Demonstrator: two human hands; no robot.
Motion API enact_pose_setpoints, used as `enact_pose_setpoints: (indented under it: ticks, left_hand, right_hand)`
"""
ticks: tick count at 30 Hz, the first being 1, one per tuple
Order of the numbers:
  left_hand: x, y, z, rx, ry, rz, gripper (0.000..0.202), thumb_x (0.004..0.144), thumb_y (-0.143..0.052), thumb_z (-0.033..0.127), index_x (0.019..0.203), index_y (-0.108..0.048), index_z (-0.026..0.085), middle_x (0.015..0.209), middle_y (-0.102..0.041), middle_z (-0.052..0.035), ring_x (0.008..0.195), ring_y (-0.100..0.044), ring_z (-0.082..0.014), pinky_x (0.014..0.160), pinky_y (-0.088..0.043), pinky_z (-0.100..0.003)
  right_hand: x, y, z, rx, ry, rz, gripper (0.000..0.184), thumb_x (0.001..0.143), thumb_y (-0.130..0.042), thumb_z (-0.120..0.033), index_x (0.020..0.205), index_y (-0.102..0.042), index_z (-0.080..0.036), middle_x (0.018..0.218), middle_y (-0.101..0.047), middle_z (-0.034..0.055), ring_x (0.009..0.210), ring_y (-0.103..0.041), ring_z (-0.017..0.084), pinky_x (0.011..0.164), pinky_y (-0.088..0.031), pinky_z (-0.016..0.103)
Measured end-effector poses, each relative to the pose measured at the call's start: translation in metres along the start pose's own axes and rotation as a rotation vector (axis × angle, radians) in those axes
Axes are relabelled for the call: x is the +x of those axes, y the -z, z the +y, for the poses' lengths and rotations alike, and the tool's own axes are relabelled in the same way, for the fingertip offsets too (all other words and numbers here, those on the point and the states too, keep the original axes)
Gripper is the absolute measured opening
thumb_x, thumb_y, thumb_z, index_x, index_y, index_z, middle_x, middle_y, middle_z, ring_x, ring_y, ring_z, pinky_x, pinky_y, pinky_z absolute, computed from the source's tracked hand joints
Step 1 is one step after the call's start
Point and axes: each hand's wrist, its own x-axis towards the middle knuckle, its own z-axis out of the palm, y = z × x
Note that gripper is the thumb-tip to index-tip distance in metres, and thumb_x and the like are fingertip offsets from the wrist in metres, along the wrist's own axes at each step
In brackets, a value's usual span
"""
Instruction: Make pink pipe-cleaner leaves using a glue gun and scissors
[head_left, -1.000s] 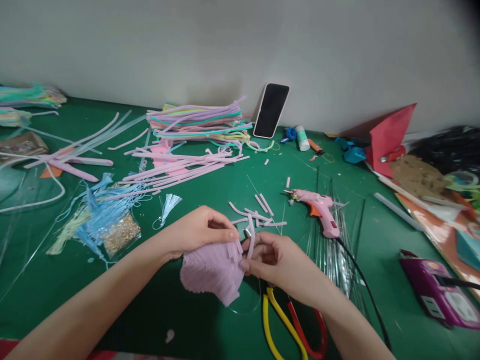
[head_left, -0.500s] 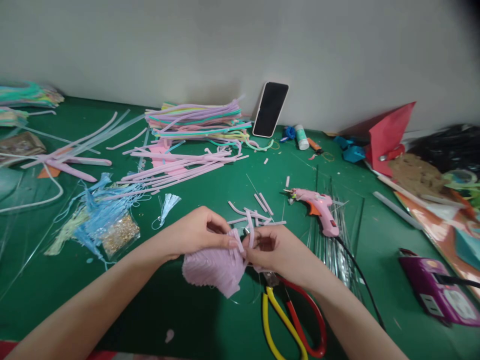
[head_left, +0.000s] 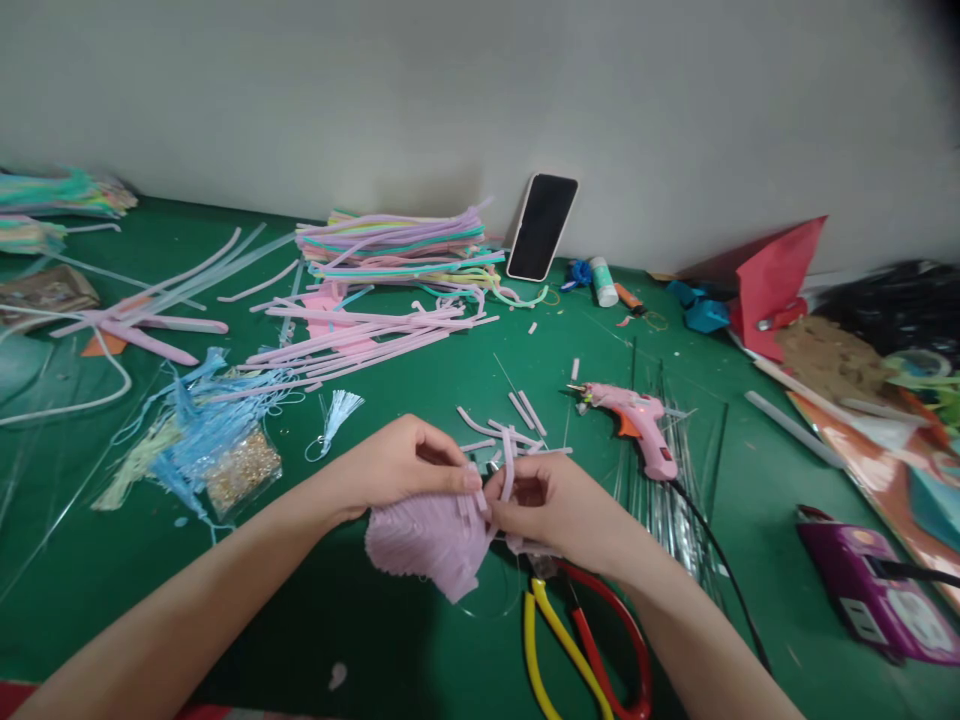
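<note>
Here we are, low in the middle of the view, and the pale lilac, fuzzy, close-ribbed piece (head_left: 427, 540) sits right between the two hands, hanging just below their fingertips and above the green tabletop (head_left: 360, 660). The left hand (head_left: 405, 465) has it from above, thumb and fingers pinched together on its upper right edge, so most of the body spreads out beneath that palm. In from the other side comes the right hand (head_left: 551, 505), fingers curled, thumb pressed in, gripping a thin, soft lilac strip (head_left: 509, 465) that pokes up between its fingers; its fingertips meet the piece's right edge, almost touching the left thumb. How the strip joins the piece is hidden in there. Just below the right hand, a cutting tool with yellow and red looped handles (head_left: 571, 645) lies with its handles towards the person, its head partly covered. Beyond the fingertips, short lilac offcuts (head_left: 529, 412) are scattered, and right of those rests a pink glue gun with an orange trigger (head_left: 637, 415), nozzle pointing left. Over on the left, one pale blue tassel (head_left: 341, 410) lies just past the left wrist, near a clear packet of gold-coloured bits (head_left: 244, 475).
</note>
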Motion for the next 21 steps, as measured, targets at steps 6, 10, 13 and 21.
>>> enact_pose_setpoints:
  ticks: [6, 10, 13, 21]
  left_hand:
    - [0.0022, -0.0009, -0.0013, -0.023, 0.011, -0.006, 0.019, 0.067, -0.075, 0.034, 0.077, -0.075, 0.017, 0.073, -0.070, -0.0027, 0.070, -0.059, -0.0162, 0.063, -0.043, -0.023]
    - [0.0031, -0.0017, -0.0034, -0.061, 0.017, 0.000, 0.017, 0.064, -0.077, 0.031, 0.072, -0.074, 0.017, 0.069, -0.069, -0.0019, 0.067, -0.058, -0.0149, 0.060, -0.042, -0.022]
    - [0.0027, -0.0024, -0.0037, -0.088, 0.016, 0.010, 0.015, 0.065, -0.077, 0.030, 0.071, -0.074, 0.017, 0.068, -0.069, -0.0014, 0.065, -0.057, -0.0134, 0.059, -0.041, -0.022]
    - [0.0032, -0.0005, -0.0045, -0.001, -0.021, 0.056, 0.016, 0.067, -0.076, 0.032, 0.073, -0.074, 0.017, 0.071, -0.069, -0.0018, 0.068, -0.058, -0.0149, 0.061, -0.042, -0.023]
  right_hand:
    - [0.0012, -0.0030, -0.0026, 0.013, -0.035, -0.008, 0.006, 0.067, -0.068, -0.021, 0.067, -0.062, -0.018, 0.057, -0.058, -0.0033, 0.048, -0.048, 0.007, 0.046, -0.038, 0.020]
    - [0.0009, -0.0028, -0.0017, 0.018, -0.048, -0.010, 0.009, 0.066, -0.070, -0.023, 0.066, -0.062, -0.018, 0.057, -0.058, -0.0030, 0.049, -0.050, 0.009, 0.048, -0.040, 0.021]
    - [0.0002, -0.0018, -0.0004, 0.022, -0.038, -0.011, 0.009, 0.067, -0.070, -0.022, 0.069, -0.063, -0.018, 0.059, -0.058, -0.0029, 0.050, -0.050, 0.008, 0.048, -0.038, 0.021]
    - [-0.0041, 0.0050, 0.0031, 0.059, 0.005, -0.082, 0.015, 0.068, -0.074, -0.024, 0.074, -0.062, -0.017, 0.070, -0.065, -0.0003, 0.063, -0.057, 0.010, 0.059, -0.044, 0.022]
